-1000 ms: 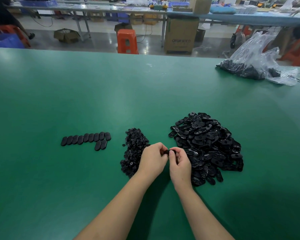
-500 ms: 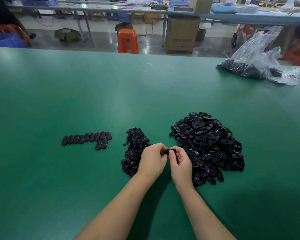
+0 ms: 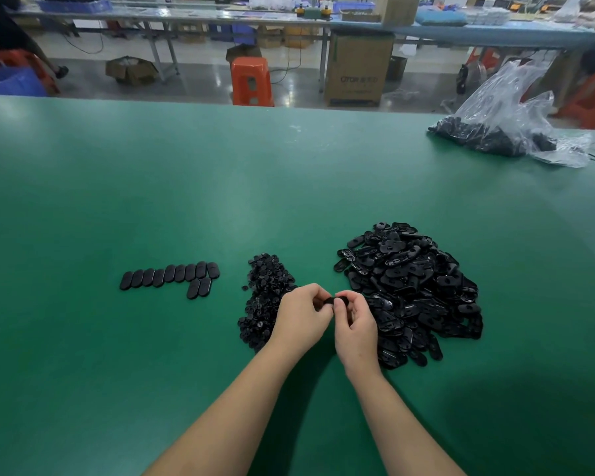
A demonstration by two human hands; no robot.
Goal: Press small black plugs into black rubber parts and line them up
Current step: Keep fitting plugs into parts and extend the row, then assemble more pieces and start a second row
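One black rubber part (image 3: pixel 329 300) sits pinched between the left hand (image 3: pixel 301 316) and right hand (image 3: pixel 354 321), both curled on it — just left of the big rubber-part heap (image 3: pixel 413 286). Further left of that heap lie the plug pile (image 3: pixel 267 297), then the lined-up row (image 3: pixel 170 278).

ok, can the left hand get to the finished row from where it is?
Probably yes: bare green table lies between the left hand and the row, though it must first release the part.
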